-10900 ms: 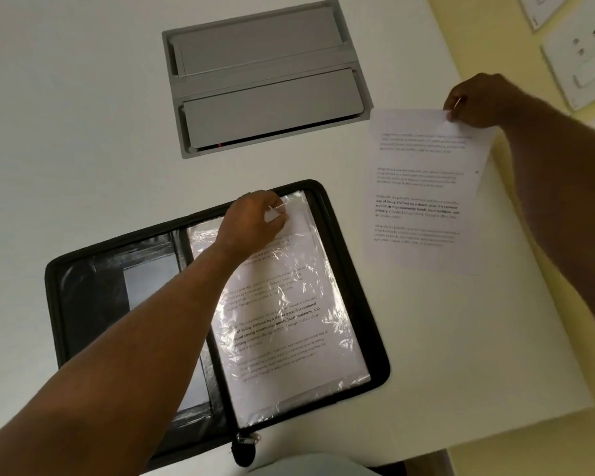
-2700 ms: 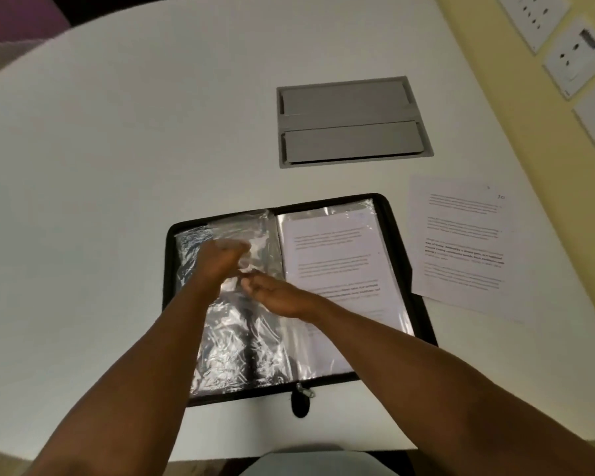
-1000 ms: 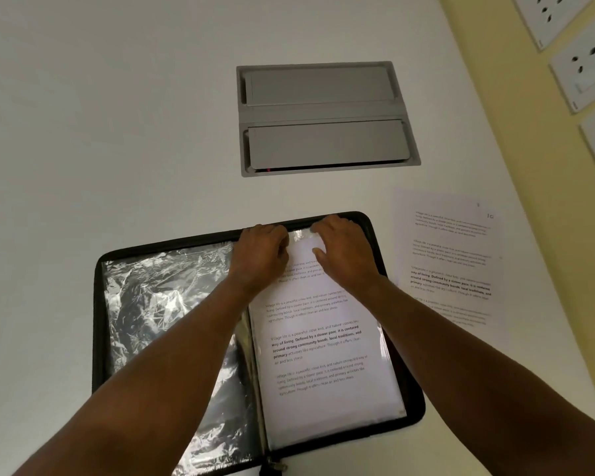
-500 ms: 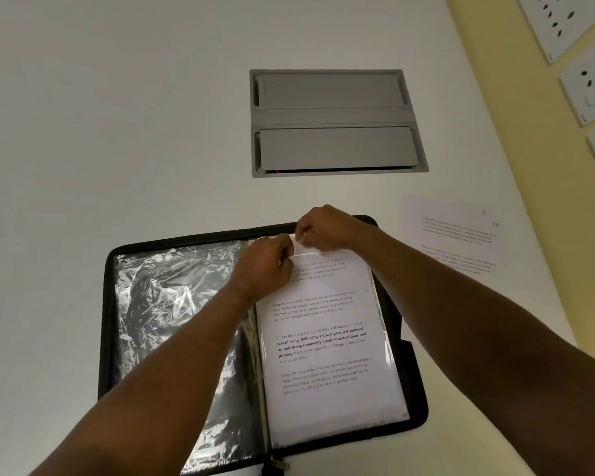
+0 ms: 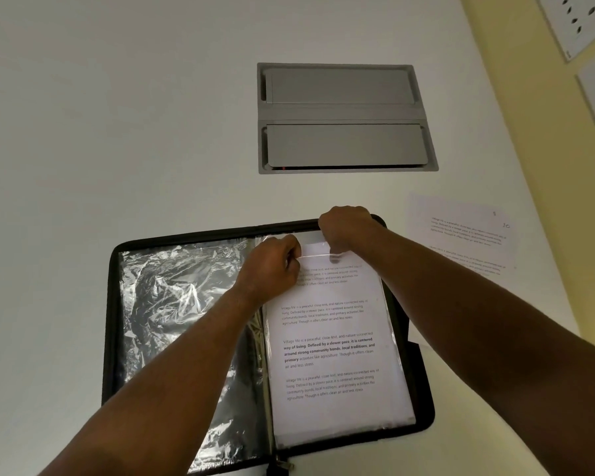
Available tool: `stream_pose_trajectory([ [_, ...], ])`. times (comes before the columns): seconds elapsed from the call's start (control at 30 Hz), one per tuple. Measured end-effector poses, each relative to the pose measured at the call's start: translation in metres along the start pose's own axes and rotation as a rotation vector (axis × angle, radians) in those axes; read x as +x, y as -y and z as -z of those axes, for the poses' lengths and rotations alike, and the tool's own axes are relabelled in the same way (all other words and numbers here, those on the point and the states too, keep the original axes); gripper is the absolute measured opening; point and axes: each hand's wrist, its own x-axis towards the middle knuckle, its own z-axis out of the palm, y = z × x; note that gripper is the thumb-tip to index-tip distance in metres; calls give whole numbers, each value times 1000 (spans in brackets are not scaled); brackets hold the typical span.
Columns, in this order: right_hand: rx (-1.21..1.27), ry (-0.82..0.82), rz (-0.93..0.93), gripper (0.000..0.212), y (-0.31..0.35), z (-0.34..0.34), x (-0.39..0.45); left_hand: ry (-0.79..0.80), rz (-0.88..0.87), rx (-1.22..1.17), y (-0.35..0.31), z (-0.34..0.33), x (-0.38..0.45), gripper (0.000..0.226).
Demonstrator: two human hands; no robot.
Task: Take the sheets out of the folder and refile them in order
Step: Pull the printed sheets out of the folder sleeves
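Sheet [image 5: 334,341], printed, white, lying in the top clear sleeve [image 5: 385,338] on the right-hand half of the open black zip folder [image 5: 112,304], which rests flat on the white bench [image 5: 117,115]. Right hand [image 5: 344,228] curled over the sheet's top edge, pinching it at the sleeve mouth; left hand [image 5: 272,266] just beside it, fingers closed on the sleeve's upper lip, apparently holding the plastic down and open. Both grips clamped, neither hand free. Change noted: a second ago both hands lay flatter over the top of the page; since then the right has moved up to the folder's rim and a strip of bare paper shows above the sleeve edge, so extraction has likely begun. Left of the grips: emptied sleeves [image 5: 186,304], crinkled and reflective, on the folder's other half. Right of the grips, well apart: loose printed sheet [image 5: 461,235] flat on the bench, already removed. Beyond the grips: grey recessed cable hatch [image 5: 344,118], closed. Judgement: removal stage partly done; refiling in order not yet started.
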Motion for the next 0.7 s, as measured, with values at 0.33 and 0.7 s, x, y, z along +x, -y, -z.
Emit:
stream_pose_trajectory([
  [0.33,165,-101,31,31,-10,20,13,-79,-29,39,7,-11,2,23],
  [0.7,396,-519,10,18,-55,118,4,-128,-55,99,11,-14,3,41],
])
